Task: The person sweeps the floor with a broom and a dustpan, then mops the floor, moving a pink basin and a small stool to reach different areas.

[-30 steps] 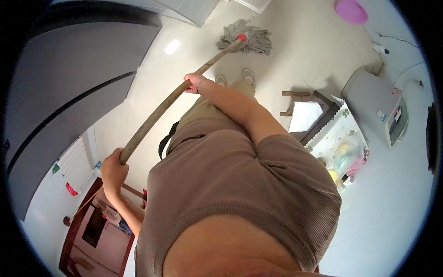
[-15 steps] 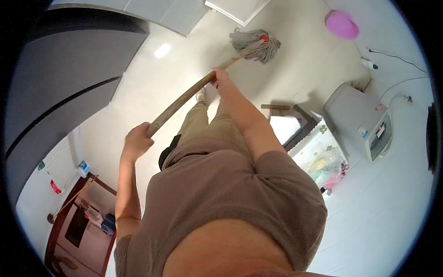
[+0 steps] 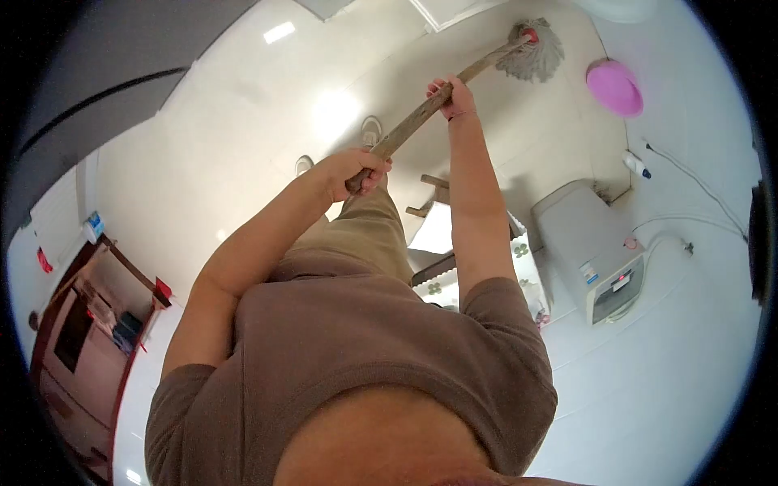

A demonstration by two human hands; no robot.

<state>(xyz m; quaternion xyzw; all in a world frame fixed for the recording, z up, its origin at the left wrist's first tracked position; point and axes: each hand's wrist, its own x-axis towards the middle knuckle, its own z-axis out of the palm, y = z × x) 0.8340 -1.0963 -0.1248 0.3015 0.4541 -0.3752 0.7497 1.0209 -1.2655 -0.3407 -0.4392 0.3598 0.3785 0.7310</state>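
Observation:
A mop with a wooden handle slants up and to the right across the view. Its grey string head lies spread on the pale floor, with a red piece where the handle meets it. My left hand is wrapped round the handle close to its butt end, in front of my legs. Farther along the handle, my right hand grips it with the arm stretched forward. Both hands are closed on the wood.
A pink basin is by the wall, right of the mop head. A grey-white appliance with a red light and cords stands on the right. A cloth-covered table and a small wooden stool are near my right arm. Dark cabinets line the left.
The mop head has moved right, toward the pink basin. Both hands have moved up and to the right with the handle, still gripping it. My view has shifted too.

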